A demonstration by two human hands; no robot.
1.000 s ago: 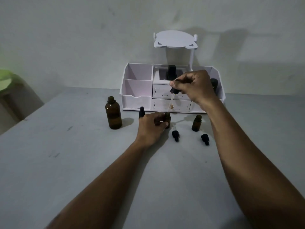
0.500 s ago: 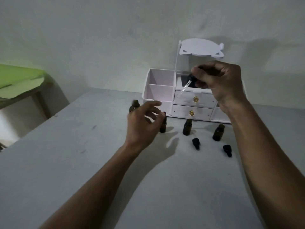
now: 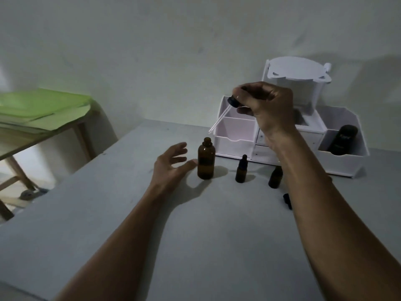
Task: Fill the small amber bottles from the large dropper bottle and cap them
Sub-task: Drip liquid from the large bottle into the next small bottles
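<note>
Amber bottle stands beside left hand, dropper in right hand.

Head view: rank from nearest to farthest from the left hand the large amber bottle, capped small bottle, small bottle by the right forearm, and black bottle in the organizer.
From the left hand:
1. large amber bottle, just to its right.
2. capped small bottle, farther right.
3. small bottle, beside the right forearm.
4. black bottle, in the right compartment of the organizer.
</note>
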